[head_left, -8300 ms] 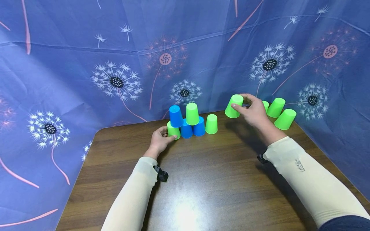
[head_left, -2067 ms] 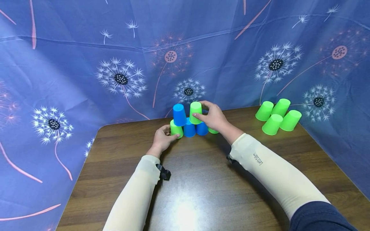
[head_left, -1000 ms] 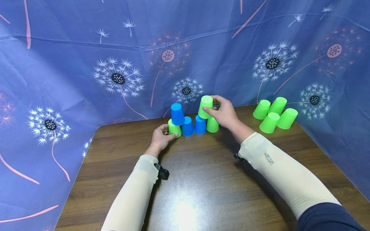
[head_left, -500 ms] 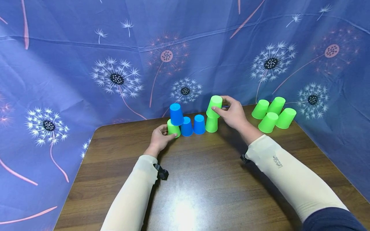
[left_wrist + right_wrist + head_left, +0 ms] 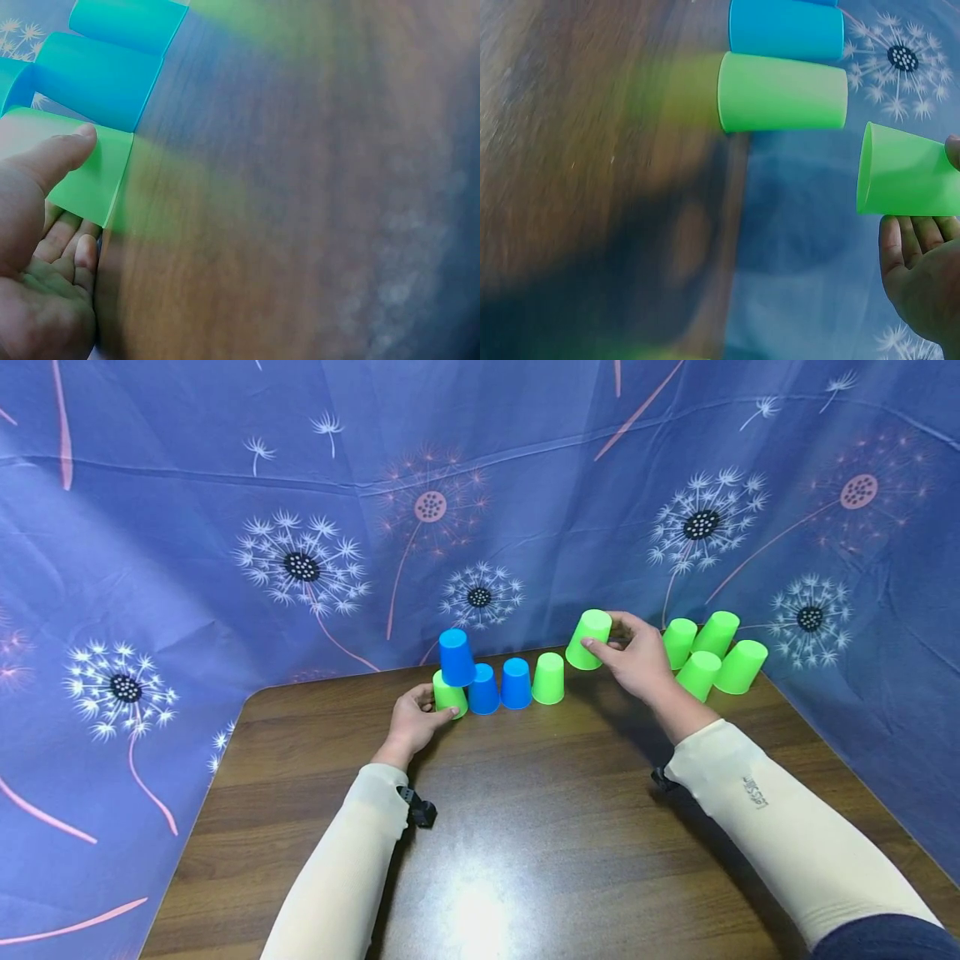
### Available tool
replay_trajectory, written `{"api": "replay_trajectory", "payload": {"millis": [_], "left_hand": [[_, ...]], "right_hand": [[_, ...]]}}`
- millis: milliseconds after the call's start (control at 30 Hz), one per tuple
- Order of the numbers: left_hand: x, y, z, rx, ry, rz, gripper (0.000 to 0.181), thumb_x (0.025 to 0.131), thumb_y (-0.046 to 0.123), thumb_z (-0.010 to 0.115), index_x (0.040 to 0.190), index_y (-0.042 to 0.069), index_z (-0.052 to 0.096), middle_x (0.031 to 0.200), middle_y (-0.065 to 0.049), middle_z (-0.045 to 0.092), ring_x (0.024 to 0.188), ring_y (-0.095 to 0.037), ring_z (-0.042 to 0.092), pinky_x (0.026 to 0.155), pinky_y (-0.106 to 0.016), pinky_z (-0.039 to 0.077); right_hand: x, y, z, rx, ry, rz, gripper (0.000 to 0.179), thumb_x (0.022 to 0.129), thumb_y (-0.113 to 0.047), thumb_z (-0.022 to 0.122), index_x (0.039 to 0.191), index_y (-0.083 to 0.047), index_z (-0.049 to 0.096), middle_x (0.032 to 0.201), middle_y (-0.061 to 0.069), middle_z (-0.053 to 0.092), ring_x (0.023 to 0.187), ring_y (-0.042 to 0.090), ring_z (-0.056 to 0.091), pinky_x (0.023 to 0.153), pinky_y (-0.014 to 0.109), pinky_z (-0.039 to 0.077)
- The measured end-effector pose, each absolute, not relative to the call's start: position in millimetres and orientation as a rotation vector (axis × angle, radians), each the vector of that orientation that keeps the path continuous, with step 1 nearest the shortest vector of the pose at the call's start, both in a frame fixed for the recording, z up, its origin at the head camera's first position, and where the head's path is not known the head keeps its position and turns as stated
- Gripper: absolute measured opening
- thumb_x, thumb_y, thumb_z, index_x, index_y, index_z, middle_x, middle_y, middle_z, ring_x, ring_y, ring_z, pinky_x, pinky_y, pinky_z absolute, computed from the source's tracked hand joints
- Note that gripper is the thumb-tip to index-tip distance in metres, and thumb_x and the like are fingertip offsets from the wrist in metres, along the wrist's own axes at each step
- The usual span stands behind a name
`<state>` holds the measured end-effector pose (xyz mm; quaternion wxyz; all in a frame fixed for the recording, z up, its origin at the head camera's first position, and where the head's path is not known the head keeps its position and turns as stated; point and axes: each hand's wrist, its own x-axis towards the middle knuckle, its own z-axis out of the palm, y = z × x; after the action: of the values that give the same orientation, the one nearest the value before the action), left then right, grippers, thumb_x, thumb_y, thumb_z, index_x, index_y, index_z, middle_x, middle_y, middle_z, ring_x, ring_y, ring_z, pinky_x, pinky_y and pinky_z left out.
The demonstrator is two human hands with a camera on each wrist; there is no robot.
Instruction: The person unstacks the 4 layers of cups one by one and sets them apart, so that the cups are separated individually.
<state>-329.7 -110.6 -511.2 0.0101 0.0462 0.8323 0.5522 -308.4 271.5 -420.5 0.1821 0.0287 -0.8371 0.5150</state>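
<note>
Bright green tapered plastic cup (image 5: 588,642), mouth down and slightly tilted, is gripped by the right hand (image 5: 637,656) right of centre in the head view; the thumb (image 5: 953,152) presses one side and the fingers (image 5: 891,247) the other, parted only by the cup's width. Its rim is clear of the bench (image 5: 525,827), as the right wrist view shows. Left of centre, the left hand (image 5: 412,720) holds a second green cup (image 5: 452,697) standing upside down on the wood-grain surface, thumb across its near side and fingers reaching round behind. On top of that one and its neighbour, a lower blue plastic cup (image 5: 484,692), sits an upper blue plastic cup (image 5: 457,658), also mouth down, bridging the two. Continuing rightward along the row, a separate blue plastic cup (image 5: 516,685) and a third green cup (image 5: 549,679) stand inverted, the latter just left of the raised cup. Beyond the right hand, right of the frame's middle, four more green cups (image 5: 697,675) stand inverted in a cluster near the bench's edge. Across the upper frame hangs a blue cloth (image 5: 562,485) printed with white and pink dandelions.
</note>
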Motion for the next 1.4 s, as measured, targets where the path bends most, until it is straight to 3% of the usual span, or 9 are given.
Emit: {"api": "replay_trajectory", "payload": {"millis": [433, 667, 867, 1133, 1400], "left_hand": [[-330, -110, -511, 0.163, 2.609, 1.703, 0.058, 0.088, 0.016, 0.088, 0.138, 0.001, 0.062, 0.130, -0.015, 0.068, 0.123, -0.029, 0.062, 0.108, -0.042, 0.049], [-330, -108, -511, 0.165, 2.597, 1.723, 0.057, 0.088, 0.016, 0.088, 0.137, 0.001, 0.063, 0.129, -0.016, 0.069, 0.122, -0.029, 0.062, 0.107, -0.042, 0.049], [-330, -110, -512, 0.162, 2.589, 1.724, 0.058, 0.088, 0.015, 0.088, 0.138, 0.001, 0.062, 0.130, -0.016, 0.068, 0.123, -0.029, 0.062, 0.107, -0.042, 0.048], [-330, -113, -510, 0.162, 2.581, 1.729, 0.059, 0.087, 0.017, 0.088, 0.139, 0.001, 0.062, 0.132, -0.016, 0.067, 0.125, -0.030, 0.061, 0.109, -0.044, 0.048], [-330, -111, -511, 0.158, 2.590, 1.701, 0.061, 0.089, 0.018, 0.087, 0.140, 0.002, 0.061, 0.134, -0.016, 0.066, 0.126, -0.030, 0.060, 0.109, -0.043, 0.047]], "right_hand": [[-284, 306, -417, -0.025, -2.404, 1.415, 0.058, 0.093, -0.037, 0.082, 0.142, -0.011, 0.063, 0.120, 0.005, 0.067, 0.093, 0.005, 0.060, 0.076, 0.016, 0.049], [-272, 325, -418, -0.062, -2.375, 1.394, 0.058, 0.094, -0.037, 0.081, 0.142, -0.010, 0.064, 0.115, -0.004, 0.065, 0.098, 0.002, 0.062, 0.077, 0.014, 0.050], [-261, 342, -424, -0.097, -2.338, 1.434, 0.058, 0.095, -0.031, 0.081, 0.145, -0.010, 0.061, 0.114, -0.010, 0.063, 0.087, -0.003, 0.064, 0.069, 0.015, 0.052], [-245, 361, -427, -0.188, -2.343, 1.419, 0.066, 0.093, -0.035, 0.081, 0.149, -0.008, 0.058, 0.116, -0.009, 0.061, 0.089, -0.012, 0.064, 0.074, 0.011, 0.054], [-233, 384, -435, -0.258, -2.353, 1.330, 0.063, 0.093, -0.035, 0.081, 0.144, -0.004, 0.061, 0.109, -0.016, 0.061, 0.101, -0.005, 0.057, 0.079, 0.007, 0.049]]}}
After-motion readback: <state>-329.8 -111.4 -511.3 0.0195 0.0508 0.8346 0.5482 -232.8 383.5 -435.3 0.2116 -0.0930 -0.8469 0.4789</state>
